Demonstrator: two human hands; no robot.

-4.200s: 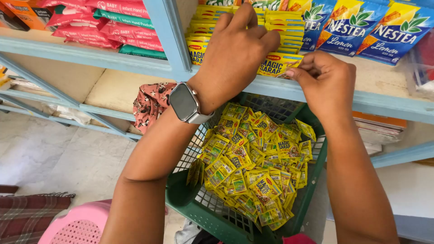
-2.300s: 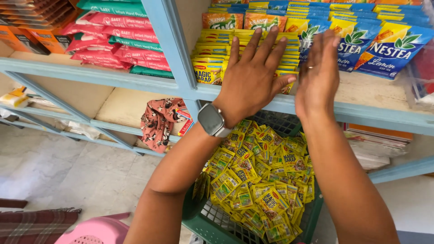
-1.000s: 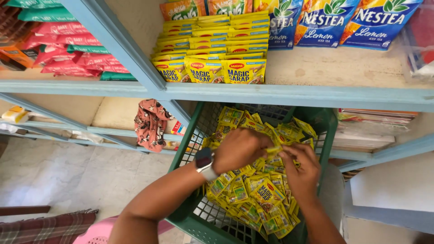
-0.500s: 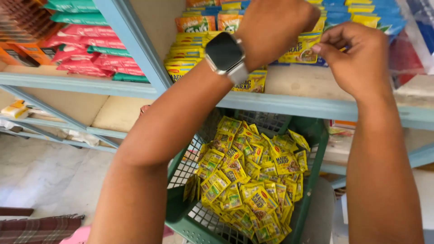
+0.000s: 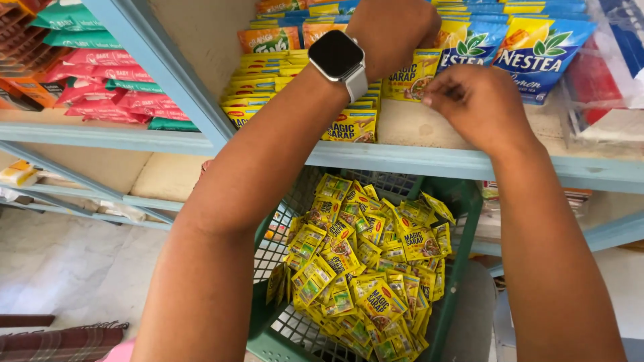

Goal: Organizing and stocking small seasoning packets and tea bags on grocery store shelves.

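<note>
Left hand (image 5: 392, 30): raised at 12 o'clock, pinching a yellow sachet (image 5: 414, 75) against the stack on the shelf (image 5: 429, 157).
Right hand (image 5: 479, 107): at 1 o'clock, fingers curled narrow on the sachets' edge.
Tip: square your edges flush (no overhang).
Basket (image 5: 463, 221): at 6 o'clock, sachets heaped inside.
Change: a second ago both your hands dug in the basket.

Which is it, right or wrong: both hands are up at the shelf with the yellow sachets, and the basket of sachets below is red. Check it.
Wrong on one count. The head view shows the basket is green, not red. The rest holds: the left hand and the right hand are both up at the shelf by the stacked yellow sachets, with loose sachets filling the basket below.
</note>
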